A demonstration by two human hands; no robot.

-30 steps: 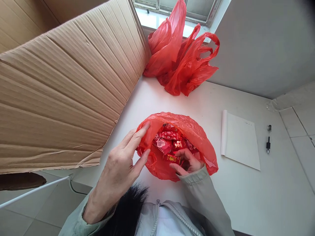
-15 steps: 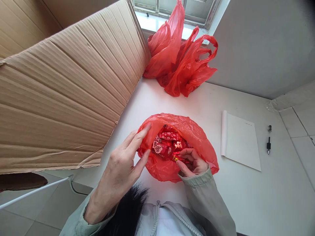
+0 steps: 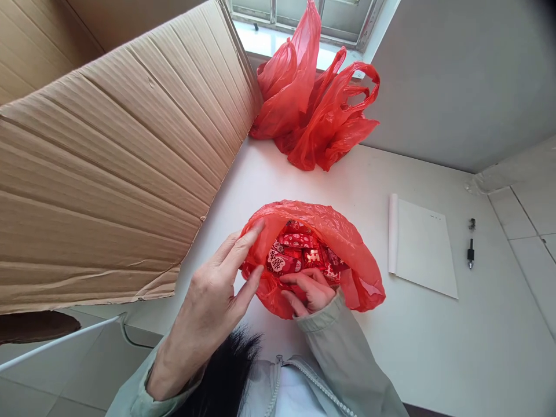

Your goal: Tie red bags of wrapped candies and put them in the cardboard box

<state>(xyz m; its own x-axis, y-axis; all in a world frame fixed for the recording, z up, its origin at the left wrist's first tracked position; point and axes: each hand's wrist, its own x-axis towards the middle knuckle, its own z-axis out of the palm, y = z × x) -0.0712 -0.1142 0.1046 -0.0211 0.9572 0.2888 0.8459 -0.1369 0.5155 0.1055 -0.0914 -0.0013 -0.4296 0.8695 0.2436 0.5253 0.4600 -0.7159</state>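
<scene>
A red plastic bag (image 3: 354,243) sits on the white table with its mouth spread, and several red-wrapped candies (image 3: 283,262) show inside. My left hand (image 3: 217,289) holds the left side of the bag's rim, thumb and fingers set apart along the plastic. Inside the near side of the mouth is my right hand (image 3: 309,289), over the candies. Its thumb and forefinger are apart, with nothing visible between them; the other fingertips are partly hidden.
A large cardboard box (image 3: 130,145) fills the left. More red plastic bags (image 3: 317,116) lie bunched near the window. On the right are a white notepad (image 3: 421,246) and a black pen (image 3: 471,252), with the grey wall (image 3: 438,75) behind.
My right hand has moved left inside the bag. The red wrapped candy that was at its fingertips no longer shows there. My left hand keeps its place on the rim.
</scene>
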